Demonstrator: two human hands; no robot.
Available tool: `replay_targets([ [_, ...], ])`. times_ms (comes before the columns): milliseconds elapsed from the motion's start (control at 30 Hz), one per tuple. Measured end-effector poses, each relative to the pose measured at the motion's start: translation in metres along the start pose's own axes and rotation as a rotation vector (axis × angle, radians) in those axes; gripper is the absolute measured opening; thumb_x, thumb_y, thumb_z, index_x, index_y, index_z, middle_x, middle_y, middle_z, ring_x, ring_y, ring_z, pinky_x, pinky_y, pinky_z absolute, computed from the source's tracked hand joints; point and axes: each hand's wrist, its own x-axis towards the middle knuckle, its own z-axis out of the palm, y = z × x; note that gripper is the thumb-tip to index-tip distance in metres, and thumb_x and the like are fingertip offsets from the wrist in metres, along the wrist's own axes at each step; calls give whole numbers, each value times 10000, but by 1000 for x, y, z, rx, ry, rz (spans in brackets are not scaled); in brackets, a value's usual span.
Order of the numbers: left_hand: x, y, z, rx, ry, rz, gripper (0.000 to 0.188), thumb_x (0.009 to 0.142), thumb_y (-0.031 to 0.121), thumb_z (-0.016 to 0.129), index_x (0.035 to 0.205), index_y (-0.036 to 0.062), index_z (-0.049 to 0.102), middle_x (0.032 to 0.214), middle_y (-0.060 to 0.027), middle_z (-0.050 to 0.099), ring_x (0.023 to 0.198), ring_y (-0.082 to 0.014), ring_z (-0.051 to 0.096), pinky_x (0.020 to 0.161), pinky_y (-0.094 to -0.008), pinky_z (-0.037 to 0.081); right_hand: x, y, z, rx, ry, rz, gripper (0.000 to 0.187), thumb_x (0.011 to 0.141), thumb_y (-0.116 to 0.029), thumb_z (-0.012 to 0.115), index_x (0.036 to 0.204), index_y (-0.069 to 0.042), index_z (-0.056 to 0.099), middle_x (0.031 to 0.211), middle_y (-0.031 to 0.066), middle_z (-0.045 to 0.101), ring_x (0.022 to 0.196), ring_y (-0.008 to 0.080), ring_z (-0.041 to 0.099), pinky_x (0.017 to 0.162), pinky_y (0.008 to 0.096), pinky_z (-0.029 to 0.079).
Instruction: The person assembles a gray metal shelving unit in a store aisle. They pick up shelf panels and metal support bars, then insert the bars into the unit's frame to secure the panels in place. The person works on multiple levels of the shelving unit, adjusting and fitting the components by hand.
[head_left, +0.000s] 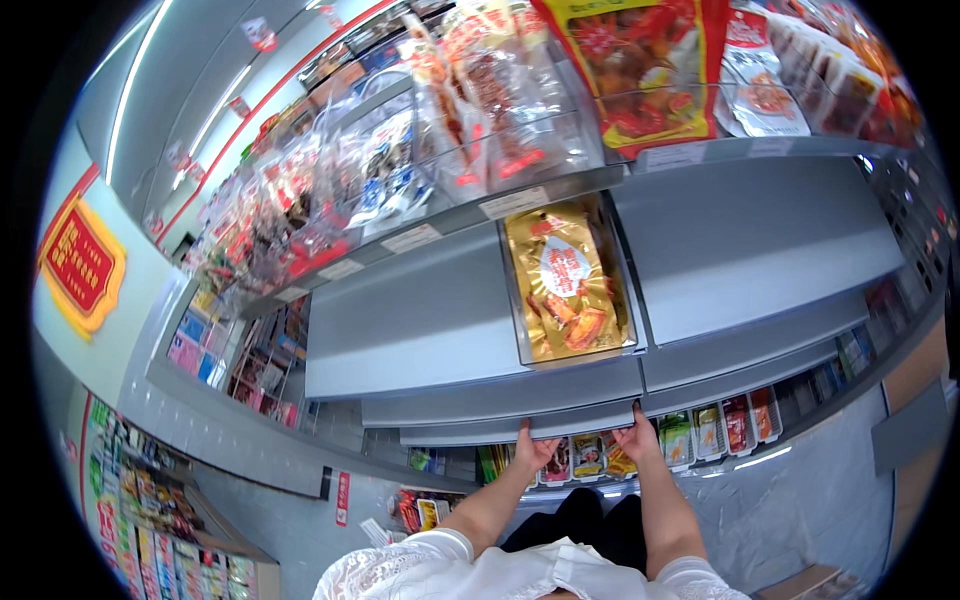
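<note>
Both my hands are at the front edge of a grey metal shelf board (470,431), the lowest of several tiers in front of me. My left hand (534,453) grips that edge, with its thumb up against the front and its fingers partly hidden underneath. A short way to the right, my right hand (638,440) holds the same edge, its thumb also raised. On a higher shelf (420,320), above my hands, a gold snack pouch (562,285) lies in a clear-sided tray.
Packed snacks (490,90) and a large red-and-yellow bag (650,70) fill the top shelf. White baskets (708,432) of small packets stand low, beyond my hands. A stocked rack (165,520) is at lower left, and brown cardboard (920,350) at the right.
</note>
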Motion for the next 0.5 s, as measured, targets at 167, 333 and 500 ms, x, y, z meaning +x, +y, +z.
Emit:
replay_targets([
  [167,5,-1,2,38,-15,18,592,847,566,562,1226,113,520,1176,-75,616,1093,-262,589,975,-433,445,2,0,3,-26,73,-65,247,910,-306,588,1103,-152,592,1040,13,650,990,193,609,886,371,486],
  [333,5,-2,-3,4,-36,82,598,827,556,600,1240,134,504,1195,-63,595,1088,-255,581,912,-425,488,11,8,-2,26,93,-59,284,924,-182,534,1205,-167,569,1115,25,623,1027,190,598,920,367,481],
  [500,5,-4,16,1,25,52,546,838,545,592,1167,111,545,1123,-66,634,1018,-251,620,865,-424,526,36,8,-31,44,131,-84,186,940,-196,523,1107,-132,572,1030,27,637,945,178,617,856,373,515],
])
